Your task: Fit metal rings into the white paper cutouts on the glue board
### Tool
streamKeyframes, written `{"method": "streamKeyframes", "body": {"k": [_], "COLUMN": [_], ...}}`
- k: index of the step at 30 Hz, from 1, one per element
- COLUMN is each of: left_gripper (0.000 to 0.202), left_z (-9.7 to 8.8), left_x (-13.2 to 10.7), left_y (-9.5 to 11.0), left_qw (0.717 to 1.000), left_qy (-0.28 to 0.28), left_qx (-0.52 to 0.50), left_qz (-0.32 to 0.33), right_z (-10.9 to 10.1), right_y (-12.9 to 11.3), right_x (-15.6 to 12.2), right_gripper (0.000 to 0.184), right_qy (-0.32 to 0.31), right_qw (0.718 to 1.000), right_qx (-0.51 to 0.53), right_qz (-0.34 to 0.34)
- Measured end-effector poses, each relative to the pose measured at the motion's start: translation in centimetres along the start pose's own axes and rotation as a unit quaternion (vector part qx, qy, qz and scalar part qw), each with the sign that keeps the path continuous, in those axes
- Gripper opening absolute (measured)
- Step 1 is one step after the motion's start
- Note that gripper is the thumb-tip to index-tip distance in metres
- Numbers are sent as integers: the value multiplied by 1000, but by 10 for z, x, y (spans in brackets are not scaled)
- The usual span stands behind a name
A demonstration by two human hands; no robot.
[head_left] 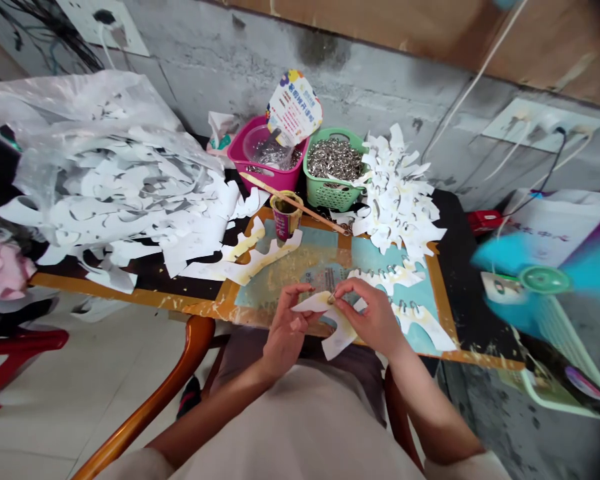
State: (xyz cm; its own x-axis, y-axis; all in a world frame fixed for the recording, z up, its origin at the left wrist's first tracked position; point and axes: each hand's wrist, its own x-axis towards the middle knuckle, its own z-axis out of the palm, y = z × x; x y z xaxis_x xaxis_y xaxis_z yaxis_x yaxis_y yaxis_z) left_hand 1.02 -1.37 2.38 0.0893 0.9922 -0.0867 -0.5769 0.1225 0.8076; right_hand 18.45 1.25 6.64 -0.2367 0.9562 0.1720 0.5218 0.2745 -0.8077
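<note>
Paper cutout [337,340] pinched between my left hand [287,327] and right hand [370,317], close together; my right fingertips [343,288] work a small metal ring [331,299] at its edge, with ringed cutouts [420,320] just beyond.

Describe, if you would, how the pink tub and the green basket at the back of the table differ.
The pink tub has solid walls, while the green basket has latticed walls. The pink tub holds a clear plastic bowl with a few metal rings in it, while the green basket is heaped with loose metal rings directly. The pink tub stands to the left of the green basket. Both are open-topped plastic containers, side by side, and both hold metal rings.
</note>
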Motion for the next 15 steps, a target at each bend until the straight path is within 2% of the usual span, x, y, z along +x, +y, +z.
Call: {"method": "streamKeyframes", "body": {"k": [5,8,12,15], "left_gripper": [48,40,36,43], "left_z": [36,45,34,22], "left_x": [-1,-1,10,25], "left_y": [3,-1,-10,-12], "left_qw": [997,996,995,995], "left_qy": [-71,-83,-61,-23], "left_qx": [-26,15,74,90], "left_qz": [9,40,40,38], "right_z": [-53,-71,-69,-53], "right_y": [-44,-55,-38,-12], "right_x": [-19,-21,1,23], "right_gripper": [11,11,12,11], "right_qy": [-18,-50,-80,-71], "right_qw": [989,980,975,993], "right_qx": [-137,-182,-197,-89], "right_qz": [-51,-63,-55,-3]}}
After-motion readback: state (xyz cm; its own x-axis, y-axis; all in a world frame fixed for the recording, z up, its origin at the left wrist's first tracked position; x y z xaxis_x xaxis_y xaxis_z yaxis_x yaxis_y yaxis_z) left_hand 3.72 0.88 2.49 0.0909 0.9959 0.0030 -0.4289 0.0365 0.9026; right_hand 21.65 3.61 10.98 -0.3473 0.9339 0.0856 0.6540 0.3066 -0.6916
